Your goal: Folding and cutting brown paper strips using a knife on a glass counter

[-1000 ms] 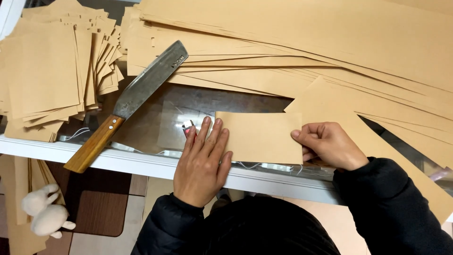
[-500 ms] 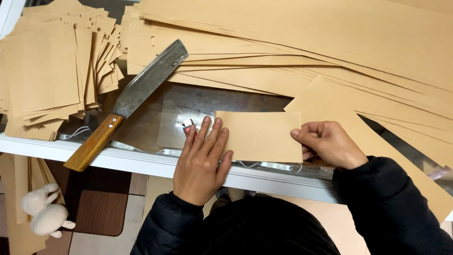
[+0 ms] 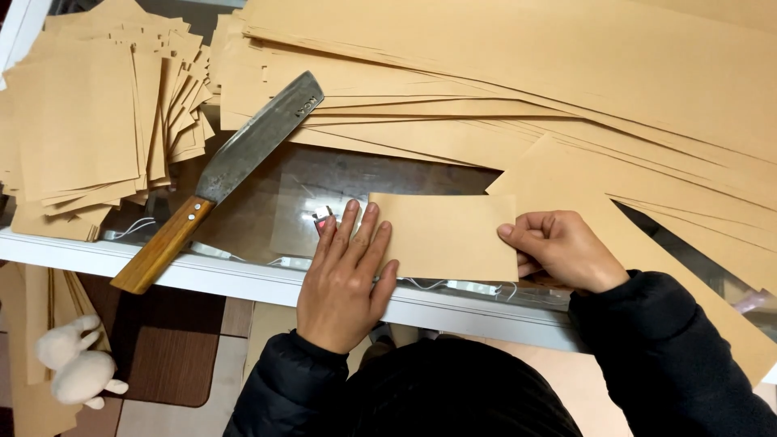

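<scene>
Nothing has visibly moved in the past second: both hands hold the same pose on a folded brown paper rectangle (image 3: 445, 236) lying on the glass surface (image 3: 243, 218) near its front edge. From left, a stack of cut brown sheets (image 3: 81, 129) sits beside a wooden-handled cleaver (image 3: 222, 174), while the left hand (image 3: 348, 275) lies open and flat, fingers spread, pressing the rectangle's left end. At right, the right hand (image 3: 558, 249) pinches the rectangle's right edge between thumb and curled fingers, with long brown paper strips (image 3: 566, 73) fanned behind.

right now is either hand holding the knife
No, the knife lies apart on the table; the left hand presses flat on the paper and the right hand grips its edge.
</scene>
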